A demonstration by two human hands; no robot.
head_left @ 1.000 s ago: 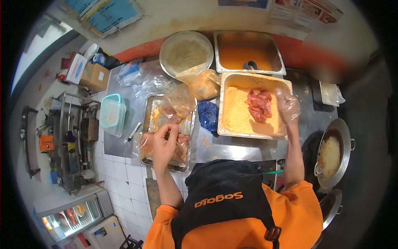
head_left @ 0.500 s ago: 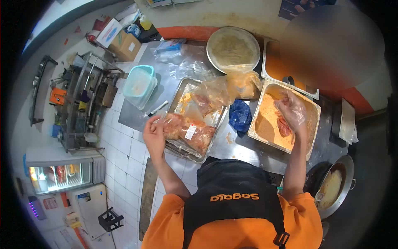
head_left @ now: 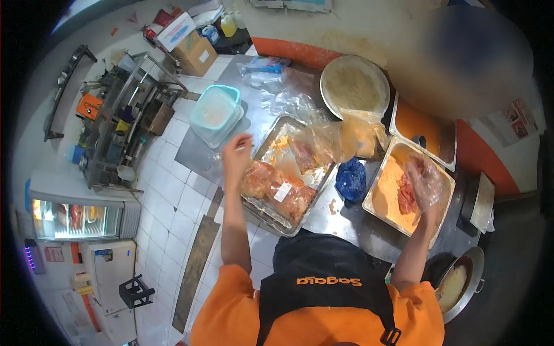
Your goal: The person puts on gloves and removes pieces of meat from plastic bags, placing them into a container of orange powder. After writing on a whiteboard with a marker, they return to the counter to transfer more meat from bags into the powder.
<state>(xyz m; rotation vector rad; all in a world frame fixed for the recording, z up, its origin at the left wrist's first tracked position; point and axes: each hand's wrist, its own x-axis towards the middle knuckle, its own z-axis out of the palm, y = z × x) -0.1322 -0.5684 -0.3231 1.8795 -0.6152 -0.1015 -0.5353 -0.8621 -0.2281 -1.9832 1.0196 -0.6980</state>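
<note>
My left hand (head_left: 237,153) is bare and has its fingers closed on a slim white marker (head_left: 241,146), mostly hidden by them, above the table just beyond a metal tray (head_left: 271,221). In that tray lies bagged raw meat (head_left: 271,184) with a white label, and behind it a partly filled clear bag (head_left: 306,151). My right hand (head_left: 426,183), in a clear plastic glove, hovers with loosely bent, parted fingers over a steel pan (head_left: 375,209) of orange breading flour (head_left: 386,190). Strips of raw meat (head_left: 406,195) lie on the flour beside that hand.
Between tray and pan sits a blue plastic bundle (head_left: 351,180). Behind are a round metal lid (head_left: 355,86), a bag of orange powder (head_left: 366,138) and a pan of orange liquid (head_left: 424,124). Turquoise containers (head_left: 213,112) stand left; a wok (head_left: 459,288) is at right. Someone's blurred head is opposite.
My left hand has moved away from the bagged meat's edge to the marker and closed on it. My right hand stays over the flour pan. The whole view has shifted slightly.
</note>
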